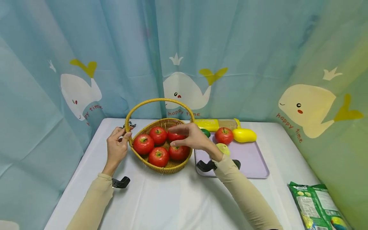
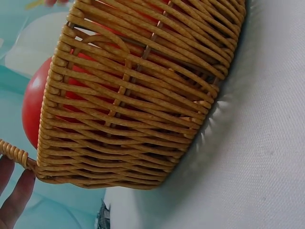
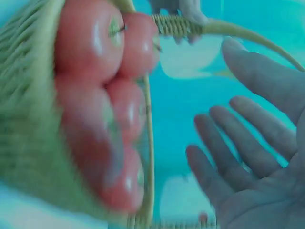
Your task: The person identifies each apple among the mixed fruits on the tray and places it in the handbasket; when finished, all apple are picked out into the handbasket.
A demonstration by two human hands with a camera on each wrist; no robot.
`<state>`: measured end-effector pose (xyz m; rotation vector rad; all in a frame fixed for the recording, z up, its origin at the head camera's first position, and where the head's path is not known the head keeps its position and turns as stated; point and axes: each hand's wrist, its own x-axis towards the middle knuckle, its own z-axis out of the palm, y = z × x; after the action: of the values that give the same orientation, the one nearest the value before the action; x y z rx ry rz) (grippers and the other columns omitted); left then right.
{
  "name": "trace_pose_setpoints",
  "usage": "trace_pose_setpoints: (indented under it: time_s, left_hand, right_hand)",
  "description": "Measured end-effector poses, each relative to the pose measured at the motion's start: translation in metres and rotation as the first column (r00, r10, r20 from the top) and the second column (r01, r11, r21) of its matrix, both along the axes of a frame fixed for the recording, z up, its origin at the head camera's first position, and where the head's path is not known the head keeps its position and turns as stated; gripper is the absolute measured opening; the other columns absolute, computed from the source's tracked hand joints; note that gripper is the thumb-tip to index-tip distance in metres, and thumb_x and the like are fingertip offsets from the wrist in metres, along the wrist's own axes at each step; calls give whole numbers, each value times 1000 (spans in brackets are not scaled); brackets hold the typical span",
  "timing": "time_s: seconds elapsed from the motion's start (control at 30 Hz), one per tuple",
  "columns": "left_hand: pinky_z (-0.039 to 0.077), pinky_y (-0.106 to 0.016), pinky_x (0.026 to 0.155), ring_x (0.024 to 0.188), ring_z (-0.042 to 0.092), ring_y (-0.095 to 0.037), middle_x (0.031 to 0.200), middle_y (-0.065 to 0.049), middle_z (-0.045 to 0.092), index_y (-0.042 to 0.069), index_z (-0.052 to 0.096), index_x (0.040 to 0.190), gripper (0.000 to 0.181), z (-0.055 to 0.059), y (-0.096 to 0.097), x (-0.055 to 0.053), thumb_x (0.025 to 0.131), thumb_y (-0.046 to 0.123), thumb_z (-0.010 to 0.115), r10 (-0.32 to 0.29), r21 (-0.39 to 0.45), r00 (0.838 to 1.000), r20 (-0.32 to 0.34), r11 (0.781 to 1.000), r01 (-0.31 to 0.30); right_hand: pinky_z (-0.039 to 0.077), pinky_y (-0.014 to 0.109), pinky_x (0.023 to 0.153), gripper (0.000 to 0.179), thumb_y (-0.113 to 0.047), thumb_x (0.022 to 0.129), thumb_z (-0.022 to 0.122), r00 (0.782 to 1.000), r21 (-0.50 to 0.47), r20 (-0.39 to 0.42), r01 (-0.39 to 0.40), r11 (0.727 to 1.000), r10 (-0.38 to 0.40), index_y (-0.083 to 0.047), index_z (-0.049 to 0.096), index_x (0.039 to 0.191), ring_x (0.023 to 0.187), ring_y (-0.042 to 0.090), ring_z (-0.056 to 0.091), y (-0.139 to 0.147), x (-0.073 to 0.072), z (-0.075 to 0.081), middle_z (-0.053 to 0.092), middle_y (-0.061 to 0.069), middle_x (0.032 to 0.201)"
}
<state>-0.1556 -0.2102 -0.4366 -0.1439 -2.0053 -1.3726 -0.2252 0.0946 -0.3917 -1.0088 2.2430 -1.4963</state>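
A woven wicker basket (image 1: 169,170) with a tall hoop handle (image 1: 159,100) stands on the white table, holding several red apples (image 1: 158,157). At the handle's left base, my left hand (image 1: 117,147) pinches the wicker between thumb and fingers; in the left wrist view, fingertips (image 2: 23,193) touch it beside the basket wall (image 2: 128,114). Over the right side of the basket hovers my right hand (image 1: 194,137), partly covering apples there. In the right wrist view, that hand (image 3: 257,176) has its fingers spread and nothing in its palm, apart from the apples (image 3: 90,43).
Right of the basket lies a lilac tray (image 1: 253,163) with a red apple (image 1: 224,136), a yellow mango (image 1: 244,135) and a yellow-green round fruit (image 1: 223,149). Behind it is a yellow package (image 1: 208,125). A green snack bag (image 1: 317,204) lies at the right edge. Curtains surround the table.
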Motion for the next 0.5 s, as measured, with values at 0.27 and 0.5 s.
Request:
trace_pose_setpoints:
  time_s: [0.27,0.5]
  left_hand:
    - [43,-5,66,82,53,1,90,-25,62,-17,74,111,17,6,4,4,98,-7,69,-5,13,1000,0,1000,5]
    - [46,-3,67,87,57,1,100,-27,67,-17,74,111,17,9,3,7,97,-10,69,-16,21,1000,15,1000,16]
  right_hand:
    - [64,32,95,43,-8,91,84,985,-76,-21,169,983,-171,-1,73,132,114,41,73,79,7,-3,74,23,127]
    - [62,42,101,49,-8,92,84,940,22,-46,339,941,-337,-1,68,138,124,41,69,139,-5,-8,68,19,140]
